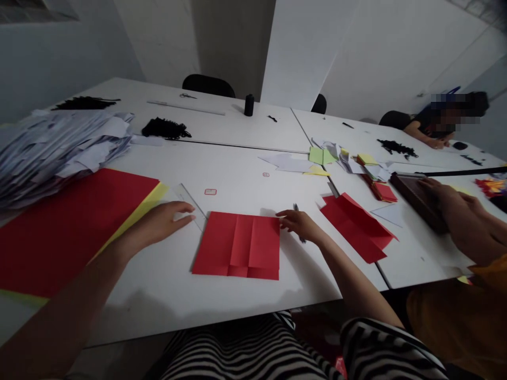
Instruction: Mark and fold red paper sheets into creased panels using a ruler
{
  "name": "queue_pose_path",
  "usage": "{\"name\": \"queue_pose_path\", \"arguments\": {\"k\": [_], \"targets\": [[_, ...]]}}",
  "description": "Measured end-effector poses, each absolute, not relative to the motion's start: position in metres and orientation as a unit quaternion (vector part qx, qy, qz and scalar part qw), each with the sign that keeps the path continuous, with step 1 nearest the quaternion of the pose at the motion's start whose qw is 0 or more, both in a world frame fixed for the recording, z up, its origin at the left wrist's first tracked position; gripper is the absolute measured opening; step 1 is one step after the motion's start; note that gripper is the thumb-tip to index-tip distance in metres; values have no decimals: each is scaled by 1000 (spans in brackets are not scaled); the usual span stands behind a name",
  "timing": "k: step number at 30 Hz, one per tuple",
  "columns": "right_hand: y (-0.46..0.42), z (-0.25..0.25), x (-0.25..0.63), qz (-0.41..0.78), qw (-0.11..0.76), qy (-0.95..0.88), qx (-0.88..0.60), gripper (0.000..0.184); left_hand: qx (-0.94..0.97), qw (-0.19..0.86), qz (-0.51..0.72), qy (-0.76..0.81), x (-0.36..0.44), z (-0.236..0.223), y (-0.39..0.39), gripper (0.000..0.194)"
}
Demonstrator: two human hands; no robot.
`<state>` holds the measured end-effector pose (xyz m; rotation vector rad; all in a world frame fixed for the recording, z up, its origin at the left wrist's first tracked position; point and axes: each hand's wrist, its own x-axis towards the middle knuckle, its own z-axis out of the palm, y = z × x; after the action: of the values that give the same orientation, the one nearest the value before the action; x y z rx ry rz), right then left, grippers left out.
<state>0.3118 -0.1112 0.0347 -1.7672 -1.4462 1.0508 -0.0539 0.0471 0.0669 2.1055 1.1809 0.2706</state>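
A creased red sheet of paper [242, 245] lies in front of me, with two upright folds across its middle and a crosswise crease near its lower edge. My left hand [178, 217] is open to the left of the sheet, fingers apart, near a clear ruler [192, 203] that runs up to the paper's corner. At the sheet's upper right corner is my right hand [298, 224], fingers stretched out and holding nothing I can see. A pen [296, 207] shows above and below that hand, apparently lying under it.
Large red sheets [79, 227] over yellow ones lie left, beside a heap of white paper [67, 153]. Folded red paper [354, 227] lies right. A co-worker's hands [443, 198] rest on a dark block [415, 198]. Black thread [249, 105] stands farther back; another person sits far right.
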Motion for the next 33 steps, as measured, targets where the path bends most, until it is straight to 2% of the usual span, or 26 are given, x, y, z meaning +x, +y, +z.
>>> {"name": "queue_pose_path", "arguments": {"k": [2,6,9,13,17,21,27,30,33], "targets": [[-118,31,307,332,315,-581,-673,39,851,328,77,403,-44,66,27,55],[-137,26,300,251,287,-697,-607,55,880,358,22,312,-31,54,-2,72],[-149,20,297,219,254,-740,-583,65,912,306,-2,272,-29,44,-12,84],[-153,12,295,195,234,-766,-566,61,950,208,-12,232,-22,35,-17,70],[-148,11,295,200,242,-787,-531,48,957,195,20,214,-16,38,-14,54],[-145,19,296,234,283,-762,-533,43,933,245,89,248,-19,62,-6,42],[-144,18,295,267,390,-641,-605,55,874,284,125,374,-24,109,7,39],[-147,7,296,296,423,-590,-620,53,834,311,115,441,-30,115,22,40],[-154,1,295,358,426,-551,-622,48,749,418,165,487,-42,102,42,42]]}}
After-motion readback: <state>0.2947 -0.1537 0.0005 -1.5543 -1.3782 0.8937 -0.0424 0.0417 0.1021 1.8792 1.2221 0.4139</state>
